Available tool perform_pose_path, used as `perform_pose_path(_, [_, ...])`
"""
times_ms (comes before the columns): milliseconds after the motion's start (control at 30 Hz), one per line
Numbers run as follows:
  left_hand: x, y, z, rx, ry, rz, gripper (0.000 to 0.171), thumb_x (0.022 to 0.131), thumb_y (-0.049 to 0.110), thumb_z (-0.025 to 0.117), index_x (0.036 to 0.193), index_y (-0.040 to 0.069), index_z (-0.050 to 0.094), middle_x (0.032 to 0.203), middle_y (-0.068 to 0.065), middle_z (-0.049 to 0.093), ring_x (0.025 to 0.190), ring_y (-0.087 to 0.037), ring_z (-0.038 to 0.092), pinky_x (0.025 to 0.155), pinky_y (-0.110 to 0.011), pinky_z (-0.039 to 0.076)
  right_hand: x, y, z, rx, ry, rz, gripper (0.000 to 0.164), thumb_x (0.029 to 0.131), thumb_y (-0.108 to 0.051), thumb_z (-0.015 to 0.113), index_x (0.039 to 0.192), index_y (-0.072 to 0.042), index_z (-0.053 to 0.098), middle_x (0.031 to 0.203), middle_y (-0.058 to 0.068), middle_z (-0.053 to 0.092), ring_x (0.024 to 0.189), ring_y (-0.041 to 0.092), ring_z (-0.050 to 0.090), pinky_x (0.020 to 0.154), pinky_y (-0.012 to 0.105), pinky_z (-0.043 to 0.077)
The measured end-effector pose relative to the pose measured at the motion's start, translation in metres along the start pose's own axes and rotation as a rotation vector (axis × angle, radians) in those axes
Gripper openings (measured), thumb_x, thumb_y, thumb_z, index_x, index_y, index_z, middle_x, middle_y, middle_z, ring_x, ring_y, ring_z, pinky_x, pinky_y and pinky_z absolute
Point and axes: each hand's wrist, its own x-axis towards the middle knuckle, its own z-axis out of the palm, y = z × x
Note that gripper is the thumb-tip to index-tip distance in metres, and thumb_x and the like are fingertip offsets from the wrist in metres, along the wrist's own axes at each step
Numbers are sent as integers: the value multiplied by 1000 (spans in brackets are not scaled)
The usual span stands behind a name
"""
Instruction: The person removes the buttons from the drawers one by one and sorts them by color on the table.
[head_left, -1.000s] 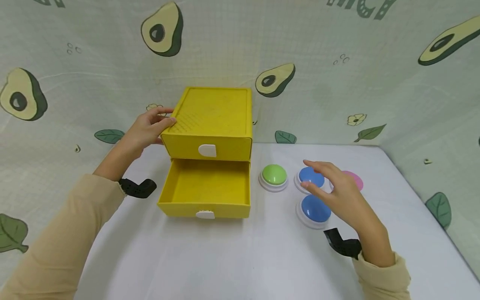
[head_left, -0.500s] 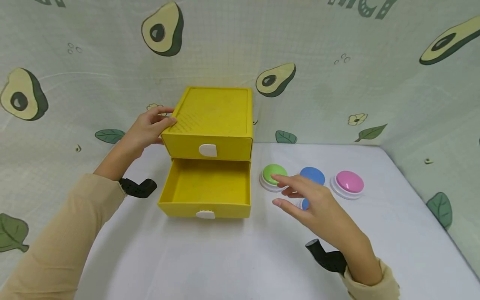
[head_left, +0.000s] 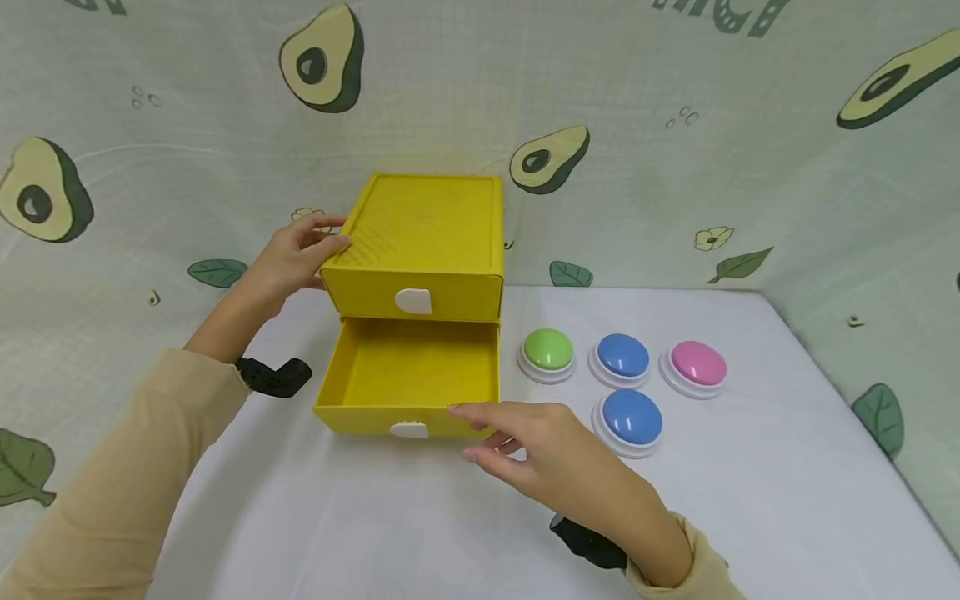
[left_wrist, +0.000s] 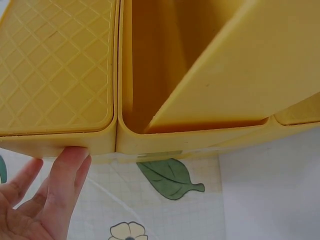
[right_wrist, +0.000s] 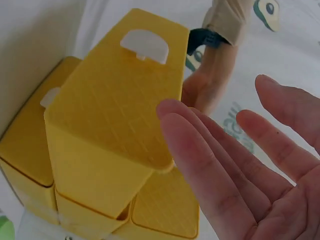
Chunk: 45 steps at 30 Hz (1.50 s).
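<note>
Right hand (head_left: 551,450) near drawer (head_left: 420,367) edge, broad tabletop (head_left: 390,517) in front

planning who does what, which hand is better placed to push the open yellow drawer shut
Likely the right hand: it holds nothing and is at the front of the open yellow drawer. The left hand rests against the side of the yellow drawer cabinet, farther from that front.
</note>
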Motion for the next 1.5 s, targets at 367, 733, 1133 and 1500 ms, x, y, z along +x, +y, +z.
perform_pose_path(367, [1, -1, 0, 1, 2, 0, 63, 93, 50, 45, 145, 19, 29, 138, -15, 40, 98, -18, 55, 73, -23, 53, 24, 1, 42, -131, -28, -71, 33, 86, -19, 67, 118, -16, 62, 103, -2, 70, 70, -1, 62, 66, 7, 47])
perform_pose_path(733, [2, -2, 1, 9, 6, 15, 62, 93, 50, 45, 145, 19, 30, 137, -15, 40, 98, -20, 55, 73, -24, 53, 32, 8, 61, -252, 127, -128, 24, 85, -11, 66, 109, -13, 64, 85, -4, 70, 60, 3, 50, 61, 12, 47])
perform_pose_path(1133, [2, -1, 0, 15, 0, 14, 62, 93, 50, 45, 145, 19, 29, 138, -15, 40, 98, -20, 55, 72, -23, 53, 36, 12, 77, -219, 316, -159, 13, 84, -8, 68, 96, -12, 67, 84, -4, 70, 61, 4, 55, 61, 8, 47])
perform_pose_path(1500, [2, -1, 1, 21, 5, 20, 62, 94, 49, 44, 145, 18, 29, 137, -15, 41, 96, -18, 55, 71, -22, 53, 40, 12, 76, -153, 322, -119, 10, 85, -6, 66, 93, -10, 68, 78, -2, 70, 48, 0, 35, 46, 3, 29])
